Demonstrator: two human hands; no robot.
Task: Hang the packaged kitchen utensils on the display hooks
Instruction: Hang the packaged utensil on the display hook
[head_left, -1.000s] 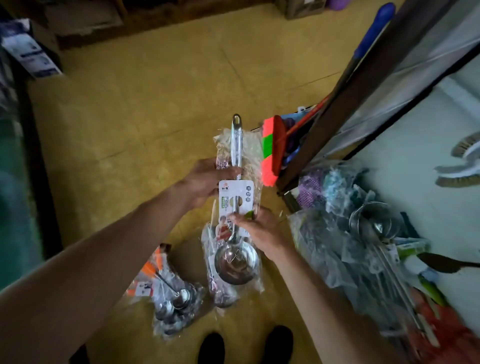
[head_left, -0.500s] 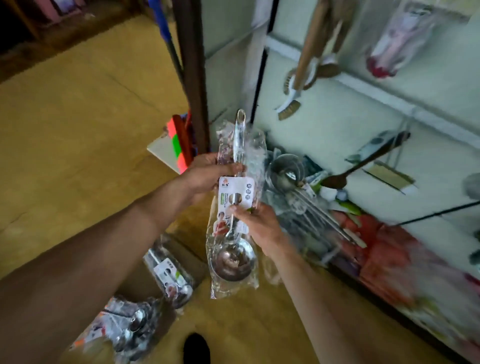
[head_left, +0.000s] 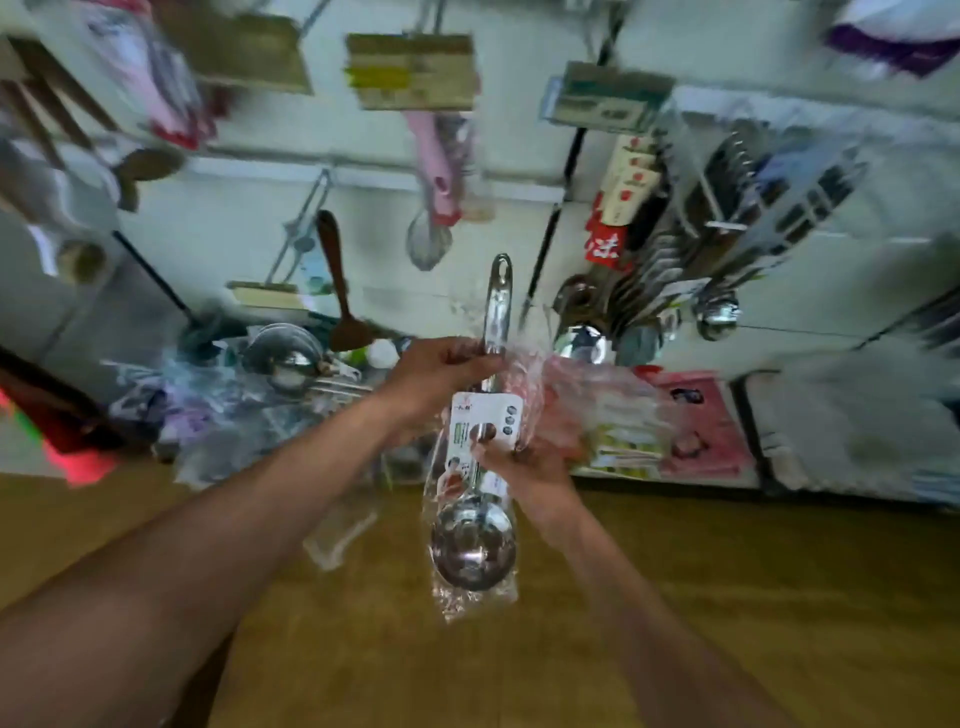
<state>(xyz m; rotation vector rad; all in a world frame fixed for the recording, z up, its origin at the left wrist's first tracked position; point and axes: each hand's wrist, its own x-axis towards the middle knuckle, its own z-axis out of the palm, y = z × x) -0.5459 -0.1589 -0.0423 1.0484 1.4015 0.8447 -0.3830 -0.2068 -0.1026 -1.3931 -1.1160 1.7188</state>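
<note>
Upright packaged ladle (head_left: 472, 545): left hand (head_left: 441, 369) on handle (head_left: 497, 301) above, right hand (head_left: 524, 467) at card (head_left: 470, 422) below; display wall (head_left: 234, 218) behind.

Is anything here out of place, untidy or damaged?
Yes. At the foot of the display wall, left of the hands, a heap of bagged utensils lies loose, not hung. The packaged ladle, gripped by the left hand and right hand, looks intact.

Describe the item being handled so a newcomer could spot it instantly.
Before the white display wall, the left hand grips a steel ladle by its handle while the right hand pinches its white label card. Unlike the hanging ladles, it is on no hook, upright in a clear bag.
</note>
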